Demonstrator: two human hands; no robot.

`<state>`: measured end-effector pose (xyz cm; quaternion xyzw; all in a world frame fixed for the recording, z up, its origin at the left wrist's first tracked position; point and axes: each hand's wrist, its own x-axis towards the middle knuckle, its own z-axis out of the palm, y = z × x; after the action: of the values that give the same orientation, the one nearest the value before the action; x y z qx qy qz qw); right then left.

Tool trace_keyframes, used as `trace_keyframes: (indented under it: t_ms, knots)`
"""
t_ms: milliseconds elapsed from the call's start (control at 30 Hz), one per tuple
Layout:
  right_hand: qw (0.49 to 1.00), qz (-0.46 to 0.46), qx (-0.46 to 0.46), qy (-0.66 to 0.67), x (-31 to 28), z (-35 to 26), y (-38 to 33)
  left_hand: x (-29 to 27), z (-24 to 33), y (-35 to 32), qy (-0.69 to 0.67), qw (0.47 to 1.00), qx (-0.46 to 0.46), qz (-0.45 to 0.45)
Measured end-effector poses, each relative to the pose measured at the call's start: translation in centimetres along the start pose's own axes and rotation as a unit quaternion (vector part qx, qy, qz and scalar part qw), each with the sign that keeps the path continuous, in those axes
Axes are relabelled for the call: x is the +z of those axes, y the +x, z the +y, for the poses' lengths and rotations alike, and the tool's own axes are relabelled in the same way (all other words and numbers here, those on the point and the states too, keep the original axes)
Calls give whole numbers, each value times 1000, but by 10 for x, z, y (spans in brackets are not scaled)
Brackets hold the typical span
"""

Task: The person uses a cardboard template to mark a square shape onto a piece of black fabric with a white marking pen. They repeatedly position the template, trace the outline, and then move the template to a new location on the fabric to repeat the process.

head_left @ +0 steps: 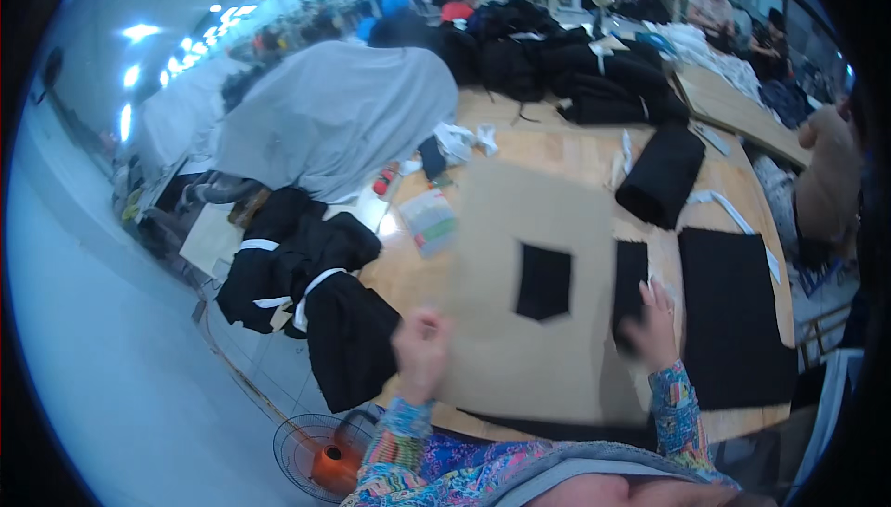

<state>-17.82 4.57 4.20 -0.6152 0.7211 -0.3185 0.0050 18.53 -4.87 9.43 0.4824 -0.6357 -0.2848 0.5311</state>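
A large brown cardboard template (520, 256) with a pocket-shaped cut-out lies on the wooden table (566, 149), black fabric showing through the hole (544, 280). My left hand (422, 349) is blurred and grips the template's left edge. My right hand (650, 321) rests with spread fingers at the template's right edge, over a strip of black fabric (631, 275). A flat black fabric panel (733, 312) lies just to the right of that hand.
A rolled black piece (661, 175) and stacked black garments (594, 71) lie at the table's far side. More black garments (306, 293) hang off the left edge. A grey covered heap (334, 117), an orange floor fan (325, 456) and another person's arm (826, 182) are nearby.
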Motion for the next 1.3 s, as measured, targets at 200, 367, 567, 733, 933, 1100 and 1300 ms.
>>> trace_keyframes:
  t_ms: [200,367,567,733,933,1100,1300]
  knots:
    - [998,14,18,59,-20,-31,-35,-97,-61,59,-61,958,-37,277]
    - [958,-214,-136,134,3,-63,-109,-124,-108,65,-32,940,-66,334]
    - [929,-341,-120,78,18,-66,-142,-113,-103,40,217,922,45,318]
    - [934,-327,-119,81,17,-64,-146,-61,-59,-51,27,988,90,-125]
    - [935,-321,-123,82,23,-64,-147,8,-28,-102,136,773,351,-511]
    - [940,-305,-123,96,23,-61,-149,6,-43,-94,152,757,369,-518]
    - [942,-298,-113,110,21,-52,-150,15,-42,-82,108,792,202,-566]
